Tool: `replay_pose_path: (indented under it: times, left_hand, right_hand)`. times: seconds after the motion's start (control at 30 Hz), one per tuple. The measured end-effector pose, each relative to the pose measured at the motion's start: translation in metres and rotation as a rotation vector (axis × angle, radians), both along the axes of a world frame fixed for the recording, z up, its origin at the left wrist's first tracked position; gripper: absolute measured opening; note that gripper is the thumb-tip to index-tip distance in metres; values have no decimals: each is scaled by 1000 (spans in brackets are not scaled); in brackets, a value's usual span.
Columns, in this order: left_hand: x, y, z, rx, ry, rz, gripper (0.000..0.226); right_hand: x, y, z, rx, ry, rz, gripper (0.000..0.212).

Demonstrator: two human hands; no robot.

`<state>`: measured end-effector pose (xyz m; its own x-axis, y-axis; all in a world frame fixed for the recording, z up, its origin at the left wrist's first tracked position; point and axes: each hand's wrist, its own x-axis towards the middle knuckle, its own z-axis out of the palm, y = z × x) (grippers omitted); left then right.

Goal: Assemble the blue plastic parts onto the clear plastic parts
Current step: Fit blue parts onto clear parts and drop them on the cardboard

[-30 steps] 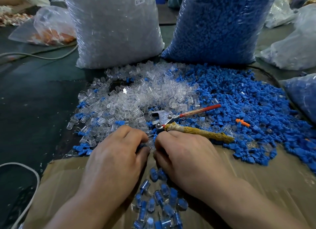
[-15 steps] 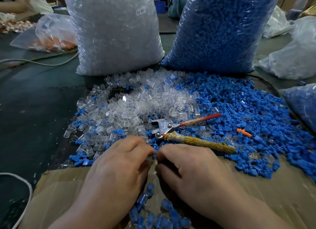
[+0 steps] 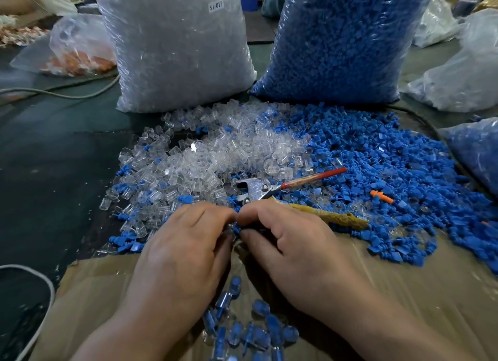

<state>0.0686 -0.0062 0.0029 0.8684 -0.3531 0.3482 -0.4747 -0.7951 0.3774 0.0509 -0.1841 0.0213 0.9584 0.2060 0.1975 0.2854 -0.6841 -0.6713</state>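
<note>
Head: pliers [image 3: 256,189] (red-handled) amid loose parts [image 3: 377,158]

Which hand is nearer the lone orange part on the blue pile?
Right. The right hand lies just left of and below the orange part in the picture; the left hand lies beyond it, farther left.

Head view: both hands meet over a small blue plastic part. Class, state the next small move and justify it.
Probably squeeze the small blue plastic part fully home. The left hand and right hand pinch it between meeting fingertips, and finished blue-filled clear pieces lie just below on brown cardboard.
</note>
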Motion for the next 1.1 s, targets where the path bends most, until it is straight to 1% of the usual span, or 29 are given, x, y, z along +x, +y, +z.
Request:
replay_pose_path:
  times: [0.1,0.17,0.27,0.33,0.4,0.43,0.53,0.63,0.7,0.77,0.87,0.93,1.0,1.07,1.1]
  left_hand:
    - [-2,-2,3,56,14,-17,26]
    - [-3,-2,5,86,14,-35,22]
    - [-1,-1,3,58,29,-36,20]
    - [0,-2,3,7,39,-2,21]
    - [0,-2,3,-95,42,61,25]
    - [-1,-1,4,-185,70,100,26]
    - [-6,-1,6,-555,219,187,34]
    - [-9,-1,7,-867,407,174,37]
    - [-9,-1,9,-1022,507,129,35]
    - [-9,0,13,-1084,556,99,33]
    - [-10,-1,19,-1145,618,99,32]
    - [-11,-2,21,-1177,680,85,28]
    - [-13,-4,20,-1249,757,86,23]
    - [-12,-4,18,-1271,771,86,22]
    - [-12,-4,16,-1266,753,93,24]
  right_hand:
    - [0,1,-1,58,3,15,14]
    - [1,2,-2,65,6,25,13]
    - [1,2,-3,87,9,29,12]
    - [0,1,-2,140,2,8,12]
    - [-1,-1,0,206,-11,-44,11]
    - [-1,-3,0,238,-1,-67,10]
    - [-2,-6,3,372,77,-104,8]
    - [-3,-8,8,662,191,-90,10]
    - [-4,-8,10,825,242,-74,11]
    - [-4,-8,10,880,283,-65,12]
    - [-5,-6,8,870,342,-54,15]
    - [-6,-6,8,863,369,-34,15]
    - [-7,-6,9,878,387,-12,15]
    - [-7,-7,10,876,383,-8,14]
    - [-7,-7,11,838,359,-15,13]
